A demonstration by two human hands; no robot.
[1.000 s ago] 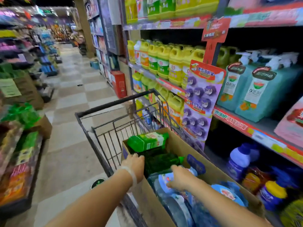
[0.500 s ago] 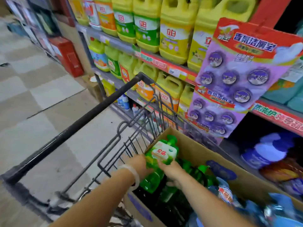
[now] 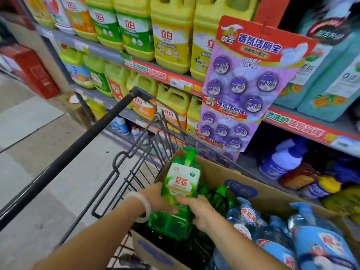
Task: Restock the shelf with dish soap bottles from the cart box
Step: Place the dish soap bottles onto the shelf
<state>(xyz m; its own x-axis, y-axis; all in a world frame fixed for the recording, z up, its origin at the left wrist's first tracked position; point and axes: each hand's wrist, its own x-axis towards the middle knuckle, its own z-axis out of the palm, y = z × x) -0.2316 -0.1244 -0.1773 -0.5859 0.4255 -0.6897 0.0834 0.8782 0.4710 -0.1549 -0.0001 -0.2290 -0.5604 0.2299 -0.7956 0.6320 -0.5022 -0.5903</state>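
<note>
- We are seeing a red box [image 3: 29,71] standing on the floor [image 3: 33,145] at far left, beside the shelf end.
- We are looking along the cart's black handle [image 3: 78,151], running from near left up to the far middle, with the wire cart [image 3: 140,156] basket behind it.
- We are gripping the green bottle [image 3: 179,193] with our left hand [image 3: 157,199], fingers curled round its left side, a pale bangle [image 3: 141,206] sitting on that wrist.
- We are holding the bottle upright over the box [image 3: 218,172], pump pointing far.
- We are clamping our right hand [image 3: 198,211] on the bottle's lower right side.
- We are seeing yellow jugs [image 3: 171,36] filling the shelf [image 3: 165,75] beyond, a purple card [image 3: 243,75] hanging right of them, and blue bottles [image 3: 315,244] lying in the box at near right.
</note>
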